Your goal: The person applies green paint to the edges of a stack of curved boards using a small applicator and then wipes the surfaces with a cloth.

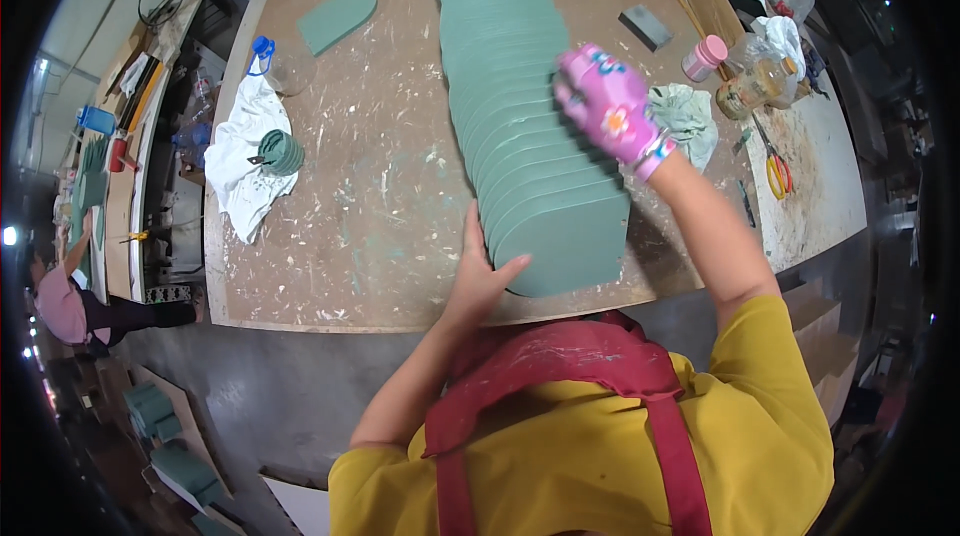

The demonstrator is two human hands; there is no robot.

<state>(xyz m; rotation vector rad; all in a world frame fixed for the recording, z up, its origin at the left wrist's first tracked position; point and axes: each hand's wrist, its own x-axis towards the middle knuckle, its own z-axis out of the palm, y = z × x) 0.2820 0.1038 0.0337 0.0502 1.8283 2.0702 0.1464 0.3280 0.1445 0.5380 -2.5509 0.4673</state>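
Note:
A long overlapping row of thin green round-ended panels (pixel 505 66) runs from the far edge of the table toward me. My bare left hand (pixel 478 278) grips the rounded left corner of the nearest panel (pixel 572 248), its thumb at the near edge and a finger stretched along the left side. A pink flowered glove covers my right hand (pixel 610 108), which is at the row's right edge about midway along. Its fingers are curled together toward the panels; whatever they hold, if anything, is hidden.
Left on the table (pixel 350 206) are a single green panel (pixel 338 20), a bottle with a blue cap (pixel 263 48), a white cloth (pixel 240 176) and a green cup (pixel 280 153). Rightward lie a grey block (pixel 646 27), pink jar (pixel 705 57), pale cloth (pixel 688 121), glass jar (pixel 755 88) and scissors (pixel 776 168).

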